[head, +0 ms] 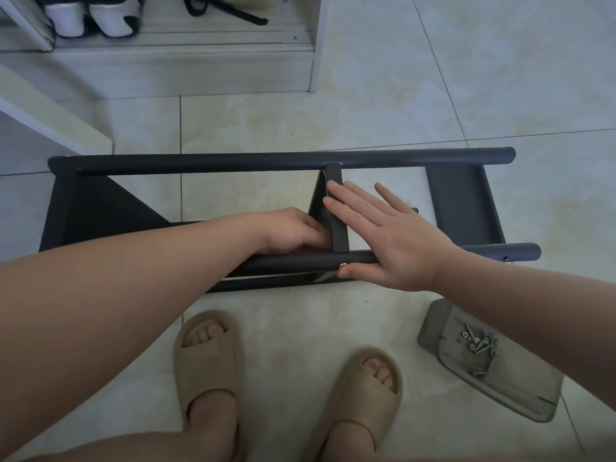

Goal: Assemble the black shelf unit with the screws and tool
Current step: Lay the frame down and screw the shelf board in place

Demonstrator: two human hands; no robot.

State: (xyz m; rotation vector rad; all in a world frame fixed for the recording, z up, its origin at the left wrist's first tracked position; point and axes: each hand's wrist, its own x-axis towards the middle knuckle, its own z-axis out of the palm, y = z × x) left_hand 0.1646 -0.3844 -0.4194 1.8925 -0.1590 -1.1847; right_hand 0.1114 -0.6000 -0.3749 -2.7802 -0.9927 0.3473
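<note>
Pale tiled floor [433, 78] fills the frame.

Black shelf unit [200, 161] lies on its side across the middle of the frame. Its far tube runs left to right along the upper middle, its near tube [500, 251] sits below that, and a short centre strut [337, 225] joins the two.

White cabinet [186, 68] at upper left, with white shoes [93, 18] on its bottom shelf.

Both bare forearms reach in from the lower corners.

Right hand [383, 235], centre right: fingers straight and slightly spread, laid flat over the centre strut and the near tube. The thumb lies along the near tube's lower side, its tip touching a silver screw [342, 265] seated in that tube.

Left hand [290, 231], centre: fingers curled and tucked against the left side of the centre strut, just above the near tube. The fingertips are hidden, so I cannot tell whether it grips anything.

Two tan slippers [206, 355] on the person's feet, bottom centre.

Grey tray [520, 388] on the floor at lower right, well apart from the shelf unit.

A loose heap of screws [480, 341] lies in the tray's upper end.
</note>
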